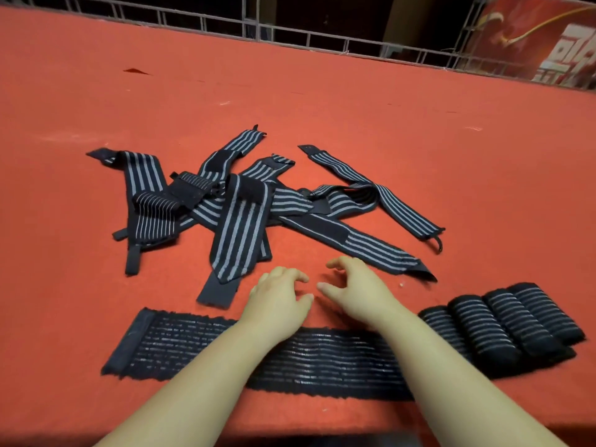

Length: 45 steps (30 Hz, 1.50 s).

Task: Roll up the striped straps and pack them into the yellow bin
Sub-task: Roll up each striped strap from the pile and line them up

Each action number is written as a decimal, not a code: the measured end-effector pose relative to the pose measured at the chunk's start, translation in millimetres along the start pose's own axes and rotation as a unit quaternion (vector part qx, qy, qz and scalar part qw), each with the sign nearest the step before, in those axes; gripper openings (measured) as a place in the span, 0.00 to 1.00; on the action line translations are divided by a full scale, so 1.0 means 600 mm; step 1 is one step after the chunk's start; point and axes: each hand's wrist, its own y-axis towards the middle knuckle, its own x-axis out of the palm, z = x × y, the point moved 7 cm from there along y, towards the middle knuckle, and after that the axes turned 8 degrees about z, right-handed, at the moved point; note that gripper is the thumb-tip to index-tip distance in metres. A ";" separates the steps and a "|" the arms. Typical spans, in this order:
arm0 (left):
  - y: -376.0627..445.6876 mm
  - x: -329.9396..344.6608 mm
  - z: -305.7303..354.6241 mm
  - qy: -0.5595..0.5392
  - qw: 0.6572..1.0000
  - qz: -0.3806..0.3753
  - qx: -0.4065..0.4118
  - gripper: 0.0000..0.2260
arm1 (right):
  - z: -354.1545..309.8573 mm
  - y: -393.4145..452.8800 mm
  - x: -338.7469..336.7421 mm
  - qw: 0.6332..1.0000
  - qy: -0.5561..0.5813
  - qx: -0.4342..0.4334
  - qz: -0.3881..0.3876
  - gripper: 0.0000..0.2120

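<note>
A tangled pile of dark straps with grey stripes lies on the red table top. One wide strap is spread flat along the near edge, under my forearms. Several rolled straps lie side by side at the near right. My left hand and my right hand hover close together just past the flat strap, fingers curled and apart, holding nothing. The nearest tip of a pile strap ends right of my right hand. No yellow bin is in view.
A metal wire fence runs along the far edge of the table. A red banner hangs at the far right. Bare red surface stretches behind and to both sides of the pile.
</note>
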 end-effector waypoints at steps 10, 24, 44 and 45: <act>0.198 0.018 0.025 -0.012 0.998 0.023 0.061 0.17 | -0.006 0.167 0.019 0.979 0.076 -0.052 0.184 0.14; 0.407 0.073 -0.010 0.073 0.996 0.034 -0.033 0.26 | 0.041 0.369 0.009 0.984 -0.054 0.069 0.154 0.29; 0.314 0.000 -0.024 -0.331 0.931 0.095 -0.123 0.13 | 0.055 0.317 0.007 0.948 0.232 0.149 0.159 0.20; 0.301 -0.001 -0.013 -0.350 0.926 0.090 -0.111 0.12 | 0.039 0.304 0.005 0.950 0.241 0.128 0.152 0.21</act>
